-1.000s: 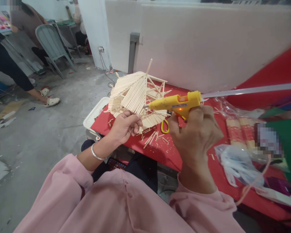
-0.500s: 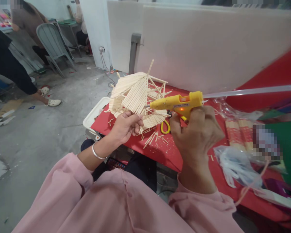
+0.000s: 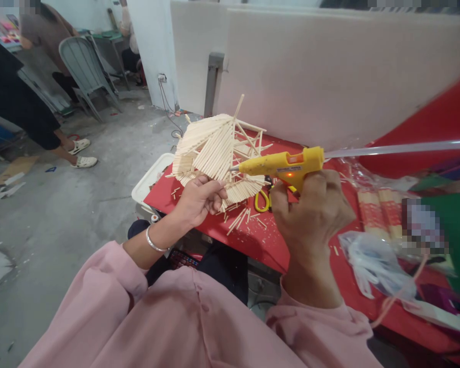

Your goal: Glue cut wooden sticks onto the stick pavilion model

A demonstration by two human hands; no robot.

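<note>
A model built of thin wooden sticks (image 3: 210, 148) has slanted roof-like panels of sticks laid side by side and an open stick frame on its right. My left hand (image 3: 201, 199) is at the near edge of the front panel, thumb and fingers pinched together. What is between the fingertips is too small to make out. My right hand (image 3: 316, 209) is wrapped around the handle of a yellow hot glue gun (image 3: 279, 162) with a lit orange light. Its nozzle points left and meets or nearly meets the panel's lower right edge. A clear glue stick (image 3: 398, 148) extends from its back.
Yellow-handled scissors (image 3: 262, 201) and loose stick pieces (image 3: 239, 221) lie on the red table (image 3: 264, 243). Packs of sticks (image 3: 371, 209) and a plastic bag (image 3: 375, 260) lie at right. A white tray (image 3: 147, 179) is beyond the left edge. A person (image 3: 23, 102) stands at left.
The glue gun and my right hand have shifted very slightly right and down. My left hand keeps its place. At left, the standing person's feet have moved a little.
</note>
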